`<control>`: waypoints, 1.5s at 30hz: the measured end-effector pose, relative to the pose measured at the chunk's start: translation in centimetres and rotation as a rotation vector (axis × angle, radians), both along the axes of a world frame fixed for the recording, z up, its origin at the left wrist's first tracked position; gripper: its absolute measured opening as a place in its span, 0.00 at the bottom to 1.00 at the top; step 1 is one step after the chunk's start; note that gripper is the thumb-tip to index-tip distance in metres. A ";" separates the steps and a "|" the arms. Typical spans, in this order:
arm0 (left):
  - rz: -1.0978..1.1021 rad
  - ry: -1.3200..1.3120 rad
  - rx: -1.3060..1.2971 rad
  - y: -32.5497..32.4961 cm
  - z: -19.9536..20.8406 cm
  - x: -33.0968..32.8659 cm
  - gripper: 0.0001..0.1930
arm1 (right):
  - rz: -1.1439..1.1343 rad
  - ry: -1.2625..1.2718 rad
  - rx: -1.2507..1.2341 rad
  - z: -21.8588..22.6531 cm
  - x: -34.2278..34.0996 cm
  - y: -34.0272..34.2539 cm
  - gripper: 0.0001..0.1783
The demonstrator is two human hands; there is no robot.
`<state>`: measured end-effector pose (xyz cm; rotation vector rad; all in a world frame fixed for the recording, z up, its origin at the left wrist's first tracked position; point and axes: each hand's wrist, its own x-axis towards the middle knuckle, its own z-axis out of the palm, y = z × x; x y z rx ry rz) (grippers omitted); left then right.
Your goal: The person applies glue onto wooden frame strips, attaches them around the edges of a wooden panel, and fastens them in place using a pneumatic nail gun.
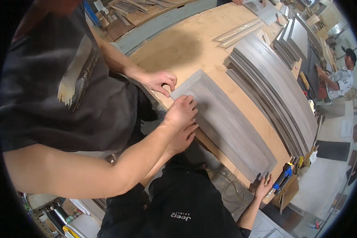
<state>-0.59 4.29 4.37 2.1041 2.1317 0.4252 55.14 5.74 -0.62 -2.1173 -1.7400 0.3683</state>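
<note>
A long grey framed cabinet door [227,127] lies along the near edge of the wooden table, partly over its rim. My left hand [181,140] has its fingers curled at the door's near edge, partly hidden under a co-worker's forearm. At the door's right end, my right hand [263,188] grips the near corner, with fingers on top. The co-worker's one hand [181,111] rests on the door's left end, just above my left hand. Their other hand [160,82] is bent beside the left corner.
A tall stack of grey doors [271,87] stands behind on the table [204,35]. Clear-looking strips [240,33] and more panels [291,39] lie farther off. A blue-handled clamp [282,177] is by the right corner. Another person [339,81] works at far right.
</note>
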 end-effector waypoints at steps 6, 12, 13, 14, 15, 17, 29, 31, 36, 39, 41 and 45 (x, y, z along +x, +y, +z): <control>-0.144 0.227 0.024 1.1 -1.7 -2.9 0.08 | -0.173 0.307 -0.013 -5.6 4.4 -1.0 0.36; 0.113 -0.282 0.220 -5.2 -5.4 3.6 0.13 | -0.243 0.414 0.078 -5.2 5.1 -3.2 0.35; 0.120 -0.271 0.223 -5.8 -5.7 3.6 0.13 | -0.230 0.446 0.100 -4.8 3.8 -2.9 0.33; 0.106 -0.336 0.196 -5.2 -6.4 3.6 0.16 | -0.266 0.460 0.144 -4.2 3.4 -4.0 0.32; 0.122 -0.390 0.166 -5.2 -6.4 3.4 0.19 | -0.280 0.460 0.150 -4.1 3.3 -4.0 0.32; 0.105 -0.397 0.171 -5.3 -6.3 2.8 0.18 | -0.239 0.425 0.022 -3.9 3.3 -4.1 0.31; 0.046 -0.383 0.179 -3.5 -3.2 2.4 0.18 | -0.263 0.444 0.084 -4.0 1.2 -5.5 0.28; 0.015 -0.378 0.204 -3.0 -2.6 2.6 0.18 | -0.281 0.474 0.038 -3.6 0.9 -5.4 0.28; -0.026 -0.347 0.271 -0.5 -0.3 3.1 0.19 | -0.287 0.527 0.057 -4.5 2.3 -5.8 0.28; -0.099 -0.370 0.270 0.9 0.3 4.3 0.18 | -0.306 0.588 0.096 -3.9 2.2 -6.3 0.28; -0.200 -0.390 0.263 1.5 0.2 5.4 0.18 | -0.348 0.554 0.065 -3.6 2.1 -6.6 0.29; -0.324 -0.396 0.165 1.8 -0.6 8.3 0.20 | -0.309 0.622 0.149 -5.2 1.7 -5.9 0.30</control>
